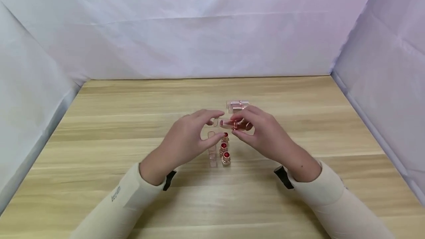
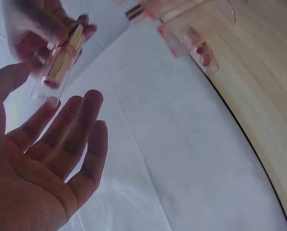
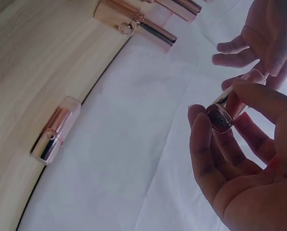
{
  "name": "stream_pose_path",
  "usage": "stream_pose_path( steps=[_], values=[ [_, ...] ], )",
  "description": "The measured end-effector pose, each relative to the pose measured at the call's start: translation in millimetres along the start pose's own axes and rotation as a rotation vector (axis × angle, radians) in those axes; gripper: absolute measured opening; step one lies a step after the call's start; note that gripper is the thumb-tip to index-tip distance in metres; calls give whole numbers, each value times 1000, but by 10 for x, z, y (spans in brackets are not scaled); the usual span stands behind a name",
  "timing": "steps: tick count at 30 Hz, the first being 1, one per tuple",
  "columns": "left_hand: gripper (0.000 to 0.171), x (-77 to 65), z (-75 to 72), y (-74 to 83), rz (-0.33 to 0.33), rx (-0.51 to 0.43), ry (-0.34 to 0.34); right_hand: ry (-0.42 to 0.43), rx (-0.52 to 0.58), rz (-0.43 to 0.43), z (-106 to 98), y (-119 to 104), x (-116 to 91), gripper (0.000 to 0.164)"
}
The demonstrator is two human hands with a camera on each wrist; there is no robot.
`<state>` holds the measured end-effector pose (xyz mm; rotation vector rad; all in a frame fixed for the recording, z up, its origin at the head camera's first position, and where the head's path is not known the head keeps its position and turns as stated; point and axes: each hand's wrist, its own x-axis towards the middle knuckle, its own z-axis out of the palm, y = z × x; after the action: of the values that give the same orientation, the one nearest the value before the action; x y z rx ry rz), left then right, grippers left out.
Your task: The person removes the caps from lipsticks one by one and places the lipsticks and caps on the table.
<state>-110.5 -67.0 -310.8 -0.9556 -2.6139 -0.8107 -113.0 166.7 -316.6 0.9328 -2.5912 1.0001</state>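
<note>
My right hand (image 1: 265, 124) pinches a lipstick (image 2: 61, 62) with a gold tube between thumb and fingers. A clear cap surrounds its front end, and its round base (image 3: 220, 119) faces the right wrist camera. Around the cap's far end, my left hand (image 1: 186, 135) is spread with thumb and fingers apart; a fingertip (image 2: 52, 102) lies at the cap's end, whether touching I cannot tell. Below the hands stand uncapped lipsticks (image 1: 226, 158) with red tips in a short column. Beside them, clear caps (image 1: 212, 152) form a row partly hidden by the left thumb.
Behind the right hand, two capped lipsticks (image 1: 239, 103) lie side by side on the wooden table (image 1: 132, 102). White cloth (image 1: 199, 47) hangs along the back and both sides. Black bands (image 1: 283, 177) are at both wrists.
</note>
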Motion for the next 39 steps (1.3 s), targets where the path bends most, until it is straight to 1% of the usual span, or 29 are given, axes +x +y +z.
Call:
stream_pose_path(
  steps=[2, 5, 8, 10, 14, 20, 27, 32, 39],
  values=[
    [47, -24, 23, 33, 29, 7, 17, 14, -21, -28, -2, -52, -22, 29],
    [40, -31, 38, 76, 64, 13, 45, 44, -39, -72, -19, -123, -38, 30],
    [35, -28, 28, 119, 66, 27, 54, 63, -56, -126, -38, -177, -28, 30],
    [34, -27, 10, 150, 57, 37, 51, 72, -71, -157, -51, -208, -15, 31],
    [34, -40, -35, 190, 43, 44, 50, 77, -95, -191, -67, -256, -1, 30],
    [31, -77, -79, 213, 59, 71, 59, 53, -85, -175, -71, -316, -21, 30],
    [29, -95, -122, 243, 76, 83, 71, 38, -112, -140, -91, -363, -33, 30],
    [29, -103, -158, 244, 69, 106, 71, 23, -103, -102, -92, -387, -40, 32],
    [30, -113, -175, 241, 55, 119, 54, 15, -125, -95, -77, -395, -54, 25]
  ],
)
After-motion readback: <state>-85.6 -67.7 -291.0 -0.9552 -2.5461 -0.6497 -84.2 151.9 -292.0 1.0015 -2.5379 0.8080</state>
